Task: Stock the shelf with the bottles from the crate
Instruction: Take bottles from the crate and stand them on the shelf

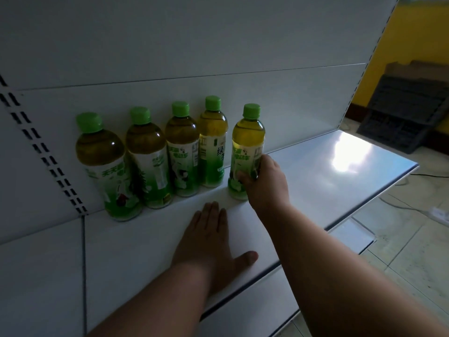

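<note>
Along the shelf's [303, 171] back edge we have four bottles [155, 156] in a row. Our left hand [209, 242] lies flat, fingers straight, near the front edge. Our right hand [263, 183] grips the fifth bottle [246, 147], standing slightly forward. Next, we judge: push it back, let go.

Exposure: dim overall, underexposed, with a cool grey cast on the white shelf [303, 181]. Light source: daylight entering from the right side. Glare: one blown-out patch on the shelf surface at right, detail lost there. Bottles [246, 152]: the rightmost glows translucent yellow; those further left darken progressively. Shadows: both forearms read dark, near silhouette; the back panel [194, 45] is shaded grey. Distortion: wide-angle bending of straight edges toward the borders. Sharpness: soft throughout, label print slightly smeared.
</note>
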A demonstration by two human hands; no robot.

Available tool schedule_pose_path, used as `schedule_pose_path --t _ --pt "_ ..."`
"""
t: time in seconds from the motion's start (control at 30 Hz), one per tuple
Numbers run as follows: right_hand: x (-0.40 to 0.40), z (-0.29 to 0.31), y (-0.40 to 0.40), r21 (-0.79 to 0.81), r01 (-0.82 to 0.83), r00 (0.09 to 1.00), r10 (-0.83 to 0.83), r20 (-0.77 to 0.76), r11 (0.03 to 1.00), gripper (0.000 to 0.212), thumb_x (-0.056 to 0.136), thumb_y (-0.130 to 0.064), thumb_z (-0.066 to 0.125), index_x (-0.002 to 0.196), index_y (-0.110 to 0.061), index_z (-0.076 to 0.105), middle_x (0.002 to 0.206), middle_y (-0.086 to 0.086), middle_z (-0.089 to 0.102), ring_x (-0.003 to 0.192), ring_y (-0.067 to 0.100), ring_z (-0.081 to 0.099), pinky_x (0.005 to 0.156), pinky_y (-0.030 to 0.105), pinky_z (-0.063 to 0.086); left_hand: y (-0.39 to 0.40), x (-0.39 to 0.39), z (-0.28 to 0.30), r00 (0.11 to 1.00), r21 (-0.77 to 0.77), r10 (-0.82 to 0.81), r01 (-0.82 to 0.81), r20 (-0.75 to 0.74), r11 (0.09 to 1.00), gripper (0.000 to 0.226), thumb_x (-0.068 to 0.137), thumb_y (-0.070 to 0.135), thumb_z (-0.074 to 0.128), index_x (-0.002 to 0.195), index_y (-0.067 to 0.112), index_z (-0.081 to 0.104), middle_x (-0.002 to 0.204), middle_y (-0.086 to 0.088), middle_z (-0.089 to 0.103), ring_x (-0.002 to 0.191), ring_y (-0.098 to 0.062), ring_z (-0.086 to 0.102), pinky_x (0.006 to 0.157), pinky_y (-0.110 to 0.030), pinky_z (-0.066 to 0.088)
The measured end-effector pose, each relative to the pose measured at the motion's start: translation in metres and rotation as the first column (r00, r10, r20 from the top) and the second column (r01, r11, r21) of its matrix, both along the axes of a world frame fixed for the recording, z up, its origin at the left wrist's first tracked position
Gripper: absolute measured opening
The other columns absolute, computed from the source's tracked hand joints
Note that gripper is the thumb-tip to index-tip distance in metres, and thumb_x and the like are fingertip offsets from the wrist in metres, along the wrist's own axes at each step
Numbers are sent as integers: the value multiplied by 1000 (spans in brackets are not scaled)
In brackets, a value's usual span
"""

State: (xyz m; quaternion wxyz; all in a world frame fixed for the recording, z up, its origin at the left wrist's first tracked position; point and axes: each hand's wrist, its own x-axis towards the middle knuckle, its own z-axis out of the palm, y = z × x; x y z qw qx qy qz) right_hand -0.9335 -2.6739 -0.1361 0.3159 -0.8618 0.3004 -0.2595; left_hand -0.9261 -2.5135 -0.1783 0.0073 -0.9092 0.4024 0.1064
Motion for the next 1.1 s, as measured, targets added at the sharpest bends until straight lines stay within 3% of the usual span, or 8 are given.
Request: schedule_pose_path --t 0.23,0.43,0.63,0.77,0.9,0.97,1.1 --pt "37 1 -13 25 8 1000 -8 22 1000 46 89 -27 72 128 -11 54 127 8 59 115 28 56 87 34 46 0 2 -4 1000 -2 -8 8 -27 1000 110 83 85 19 152 11 -24 159 -10 -32 147 -21 -30 120 -38 -16" --pt "53 1 -20 33 11 1000 -11 2 999 44 89 -25 71 126 -12 52 126 8 60 114 30 57 90 41 49 2 2 -6 999 -39 -12 10 -31 999 110 82 85 20 153 12 -23 160 -10 -30 148 -21 -28 121 -39 -13" --pt "67 3 -22 28 11 999 -10 -36 1000 41 91 -25 68 125 -11 50 124 9 59 111 30 58 81 35 43 2 2 -11 1000 -86 -20 19 -11 996 111 81 85 19 154 11 -20 162 -11 -26 149 -21 -25 122 -40 -11" --pt "64 1 -22 22 -1 998 3 -55 1000 53 91 -26 68 136 -12 44 131 10 57 118 30 56 88 37 47 2 1 -8 1000 -78 -11 10 -19 997 109 83 84 20 153 11 -21 161 -12 -27 149 -22 -25 120 -38 -15" --pt "22 0 -10 8 12 998 -12 -60 1000 81 90 -33 71 153 -10 26 151 12 42 136 28 45 110 43 41 -1 2 -3 999 -54 -7 5 -31 999 111 83 85 22 155 11 -17 163 -12 -23 150 -22 -23 116 -35 -17" --pt "-14 3 1 -49 13 997 -17 -72 999 79 89 -35 71 151 -10 29 148 12 44 134 28 47 110 45 41 2 1 0 999 -117 2 -6 -35 993 107 83 83 27 158 14 -6 166 -10 -13 152 -22 -14 118 -36 -11" --pt "-106 19 28 -123 33 969 -62 -240 992 78 89 -41 69 151 -18 29 148 8 42 135 27 43 111 42 39 17 -16 18 997 -253 -70 77 38 964 86 90 70 41 155 17 23 162 -9 23 146 -27 23 117 -40 21"
